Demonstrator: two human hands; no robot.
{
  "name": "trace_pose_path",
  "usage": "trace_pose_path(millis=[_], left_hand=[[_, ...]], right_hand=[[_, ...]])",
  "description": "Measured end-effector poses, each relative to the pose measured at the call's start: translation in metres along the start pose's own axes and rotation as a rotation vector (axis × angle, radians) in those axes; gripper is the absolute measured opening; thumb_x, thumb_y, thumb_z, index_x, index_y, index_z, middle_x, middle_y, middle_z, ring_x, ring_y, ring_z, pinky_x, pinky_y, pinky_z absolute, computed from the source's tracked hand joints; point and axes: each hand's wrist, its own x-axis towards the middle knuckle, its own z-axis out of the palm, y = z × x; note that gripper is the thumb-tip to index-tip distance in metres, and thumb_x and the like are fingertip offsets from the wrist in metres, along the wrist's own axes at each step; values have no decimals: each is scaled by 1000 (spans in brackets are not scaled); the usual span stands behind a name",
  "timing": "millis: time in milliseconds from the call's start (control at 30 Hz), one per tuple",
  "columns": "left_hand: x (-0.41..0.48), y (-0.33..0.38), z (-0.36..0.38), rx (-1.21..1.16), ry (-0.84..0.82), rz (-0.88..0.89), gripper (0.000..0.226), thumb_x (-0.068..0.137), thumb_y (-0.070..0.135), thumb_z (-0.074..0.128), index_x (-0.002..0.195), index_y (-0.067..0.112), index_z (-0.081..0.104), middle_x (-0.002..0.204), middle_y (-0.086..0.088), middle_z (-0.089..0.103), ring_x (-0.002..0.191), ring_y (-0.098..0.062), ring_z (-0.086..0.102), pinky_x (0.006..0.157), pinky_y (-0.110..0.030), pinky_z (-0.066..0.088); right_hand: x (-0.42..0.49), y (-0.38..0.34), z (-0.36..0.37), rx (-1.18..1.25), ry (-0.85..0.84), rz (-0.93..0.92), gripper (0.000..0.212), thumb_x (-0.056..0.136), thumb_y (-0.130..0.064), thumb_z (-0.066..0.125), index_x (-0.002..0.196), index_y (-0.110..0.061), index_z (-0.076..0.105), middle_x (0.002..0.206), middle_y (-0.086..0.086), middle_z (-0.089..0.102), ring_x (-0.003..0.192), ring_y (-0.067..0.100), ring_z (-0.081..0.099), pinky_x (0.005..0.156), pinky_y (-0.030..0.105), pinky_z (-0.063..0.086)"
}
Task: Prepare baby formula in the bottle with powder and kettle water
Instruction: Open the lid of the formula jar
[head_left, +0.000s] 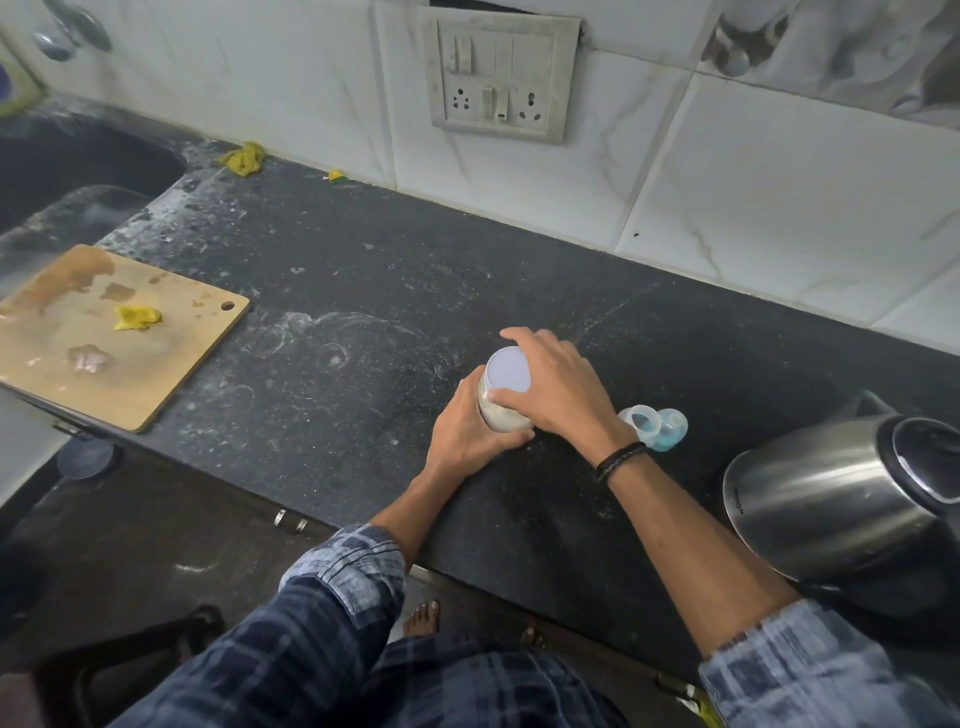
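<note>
Together, both hands clamp the powder jar (501, 418): the left hand (467, 431) wraps its fingers round the clear body, and the right hand (556, 384) curls over the white lid (508, 370). Just beside the right wrist sits the baby bottle (660, 426), with the kettle (831, 493) farther out on that side.

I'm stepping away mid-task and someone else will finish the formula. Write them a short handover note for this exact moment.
The left hand grips the powder jar by its body on the counter.
The right hand has its fingers curled round the jar's white lid, which is on.
The baby bottle lies on its side just right of the jar, behind the right wrist; the kettle stands far right.
Done: items set out.
Left: open the jar, put powder in the bottle, add kettle water, cap it.
</note>
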Motion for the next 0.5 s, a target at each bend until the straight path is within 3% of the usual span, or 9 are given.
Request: trace_pose_path(millis=[67, 133, 267, 300, 400, 433, 500], left_hand=[[0, 0, -1, -8, 1, -3, 96, 60, 48, 93, 138, 48, 38, 132, 23, 57, 116, -1, 57, 97, -33, 49], [0, -1, -1, -8, 3, -3, 96, 60, 49, 93, 139, 48, 38, 133, 23, 57, 117, -1, 56, 98, -33, 49], [0, 0, 0, -9, 0, 2, 97, 59, 51, 93, 138, 51, 37, 133, 25, 56, 116, 1, 57, 97, -32, 50], [1, 0, 0, -11, 1, 2, 96, 59, 51, 93, 138, 51, 37, 133, 25, 57, 116, 1, 57, 97, -33, 50], [0, -1, 0, -11, 2, 3, 96, 60, 51, 92, 139, 51, 37, 134, 23, 56, 119, -1, 57, 98, -35, 51], [0, -1, 0, -7, 1, 9, 97, 60, 52, 92, 140, 50, 36, 135, 23, 56, 120, -1, 56, 98, -34, 51], [1, -2, 0, -7, -1, 12, 98, 60, 52, 91, 141, 50, 36, 135, 24, 55, 119, 2, 55, 98, -32, 50]], right_hand=[[1, 0, -2, 51, -50, -33, 83, 81, -25, 76, 153, -37, 36, 158, -5, 39, 144, 28, 35, 108, 48, 40], [1, -1, -2, 32, -67, -42, 87, 80, -22, 76, 155, -38, 34, 167, -5, 19, 149, 29, 27, 111, 51, 38], [1, -3, 3, -12, -33, -4, 74, 85, -31, 74, 152, -30, 41, 151, 3, 40, 135, 32, 42, 105, 43, 45], [1, -3, 2, 10, -52, -15, 75, 84, -25, 74, 152, -32, 41, 152, 2, 39, 137, 32, 40, 107, 42, 44], [1, -3, -1, 18, -55, -18, 89, 80, -20, 77, 155, -38, 33, 167, 3, 12, 148, 33, 24, 114, 50, 38], [0, -4, 0, -15, -40, -7, 89, 80, -26, 79, 155, -37, 32, 167, 5, 11, 147, 34, 27, 113, 51, 38], [1, -5, 3, -56, -34, 15, 83, 83, -39, 78, 153, -34, 35, 158, 7, 29, 138, 34, 39, 107, 47, 41]])
